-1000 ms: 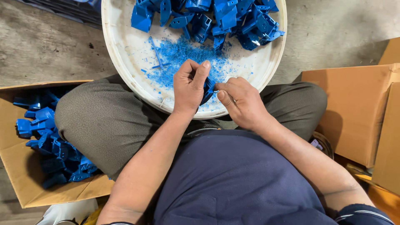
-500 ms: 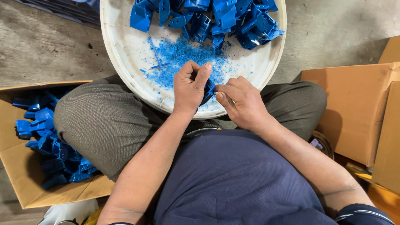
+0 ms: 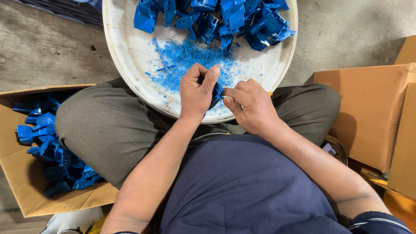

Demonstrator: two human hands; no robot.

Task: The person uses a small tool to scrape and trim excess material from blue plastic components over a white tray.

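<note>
Head view, frame centre: left hand (image 3: 197,93) closed around a small blue plastic part (image 3: 216,92), over the white tub (image 3: 130,69); right hand (image 3: 249,106) pinches a thin tool against it, tool mostly hidden; blue shavings (image 3: 186,58) above; cardboard box (image 3: 26,203) of blue parts lower left.

Left hand (image 3: 197,93) hides most of the blue part (image 3: 216,92); right hand's (image 3: 250,106) tool barely shows.

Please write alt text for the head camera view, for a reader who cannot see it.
A seated person's left hand holds a small blue plastic part that the right hand works at, over a white basin of blue parts and shavings. An open cardboard box of more parts sits beside the knee.
</note>
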